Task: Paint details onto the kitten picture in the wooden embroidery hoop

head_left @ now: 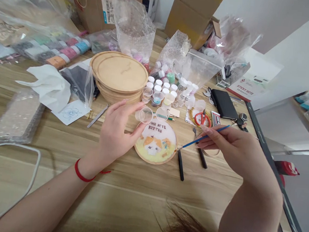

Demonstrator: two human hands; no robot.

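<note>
My left hand [116, 130] rests on the table's middle and pinches a small clear plastic cup [145, 115] between thumb and fingertips. A red string circles that wrist. My right hand [226, 145] grips a thin blue-handled brush [205, 136] whose tip touches the right edge of a round wooden hoop [156, 144]. The hoop holds a picture of an orange and white cat with dark lettering above it. A second clear cup [162, 113] stands just past the hoop.
A stack of round wooden trays [119, 75], several white-capped little jars [162, 89], red scissors [201, 118], a black case [224, 103], two dark tools [180, 164], tweezers [98, 116], crumpled tissue [50, 85], plastic bags and cardboard boxes [194, 13] crowd the wooden table [125, 196]. A white cable [32, 170] lies left.
</note>
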